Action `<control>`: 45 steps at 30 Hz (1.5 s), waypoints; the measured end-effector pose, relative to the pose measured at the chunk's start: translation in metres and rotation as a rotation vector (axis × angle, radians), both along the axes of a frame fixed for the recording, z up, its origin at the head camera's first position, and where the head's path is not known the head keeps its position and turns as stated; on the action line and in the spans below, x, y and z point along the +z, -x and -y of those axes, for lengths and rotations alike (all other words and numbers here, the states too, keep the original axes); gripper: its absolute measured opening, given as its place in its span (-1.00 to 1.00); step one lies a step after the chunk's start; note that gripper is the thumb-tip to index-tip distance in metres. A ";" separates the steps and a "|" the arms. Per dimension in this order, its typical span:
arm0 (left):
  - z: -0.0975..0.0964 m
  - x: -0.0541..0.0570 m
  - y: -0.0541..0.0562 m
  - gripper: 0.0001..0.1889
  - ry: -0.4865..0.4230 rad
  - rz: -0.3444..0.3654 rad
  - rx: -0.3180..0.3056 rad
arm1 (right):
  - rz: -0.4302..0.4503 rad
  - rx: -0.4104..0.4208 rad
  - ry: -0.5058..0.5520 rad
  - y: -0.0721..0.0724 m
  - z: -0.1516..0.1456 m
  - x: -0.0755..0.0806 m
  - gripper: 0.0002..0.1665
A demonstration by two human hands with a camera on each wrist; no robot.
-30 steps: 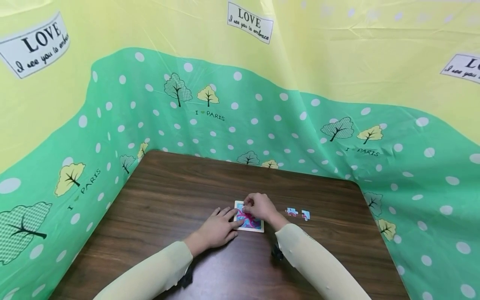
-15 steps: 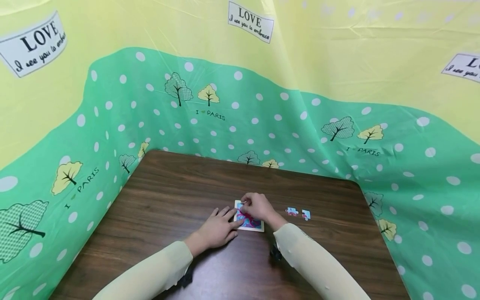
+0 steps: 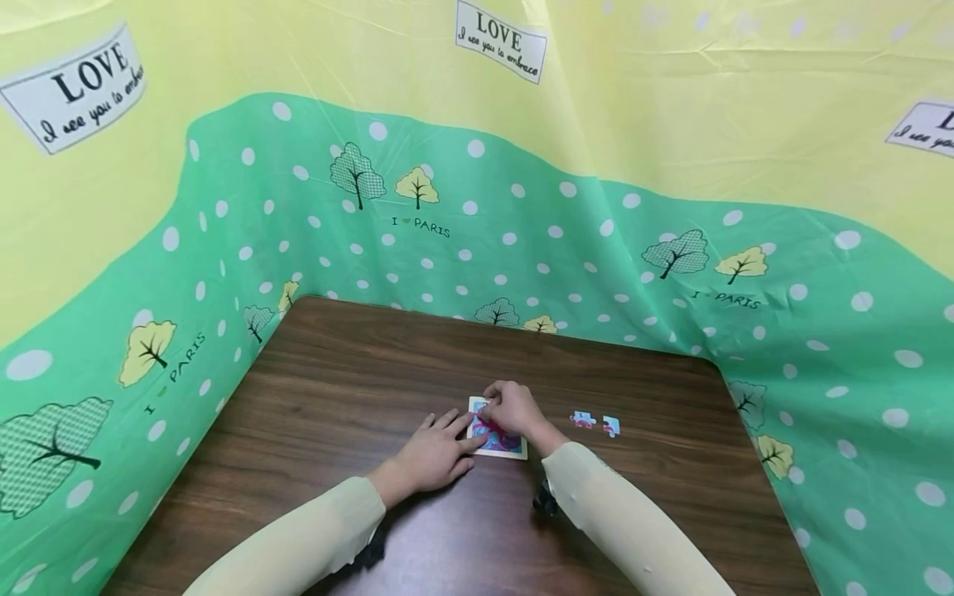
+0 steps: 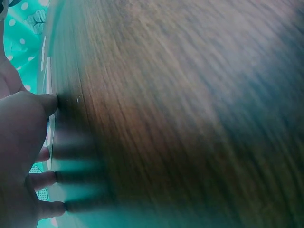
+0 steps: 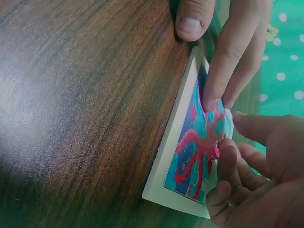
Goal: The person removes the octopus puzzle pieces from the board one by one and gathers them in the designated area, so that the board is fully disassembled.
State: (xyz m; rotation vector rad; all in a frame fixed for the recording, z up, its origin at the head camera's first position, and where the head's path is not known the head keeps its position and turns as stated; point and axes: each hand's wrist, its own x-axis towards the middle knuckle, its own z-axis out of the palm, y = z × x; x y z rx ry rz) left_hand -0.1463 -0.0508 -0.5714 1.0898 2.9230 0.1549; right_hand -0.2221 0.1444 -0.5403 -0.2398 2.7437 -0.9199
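Note:
A small framed jigsaw puzzle (image 5: 199, 147) with a pink octopus on blue lies on the brown table. My left hand (image 3: 434, 454) is spread flat at its left side. The thumb and a fingertip reach over the frame's edge and picture. Over the far part of the puzzle, my right hand (image 3: 516, 409) has its fingers bent, with fingertips (image 5: 228, 151) right at the picture. I cannot tell whether a piece is pinched between them. Two loose puzzle pieces, one (image 3: 583, 420) beside the other (image 3: 611, 426), lie to the right of the right hand.
The dark wood-grain table (image 3: 358, 356) has rounded far corners. Behind and beside it hangs a green and yellow curtain (image 3: 447, 248) with white dots and printed trees. Dark wrist-worn devices (image 3: 546, 499) sit under the pale sleeves.
My right hand has shifted very slightly, its fingers staying at the far part of the puzzle. The left hand stays in place, and the loose pieces lie as before.

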 end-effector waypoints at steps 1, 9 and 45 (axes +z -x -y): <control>0.000 0.000 0.000 -0.49 -0.001 0.001 0.000 | 0.004 -0.007 0.004 0.000 0.000 0.000 -0.64; 0.000 0.001 0.001 -0.49 0.004 0.007 0.006 | 0.020 -0.034 0.010 0.000 0.002 0.006 -0.74; 0.000 0.002 0.006 -0.47 -0.006 0.093 0.000 | 0.103 -0.063 0.157 0.018 -0.055 0.024 -0.89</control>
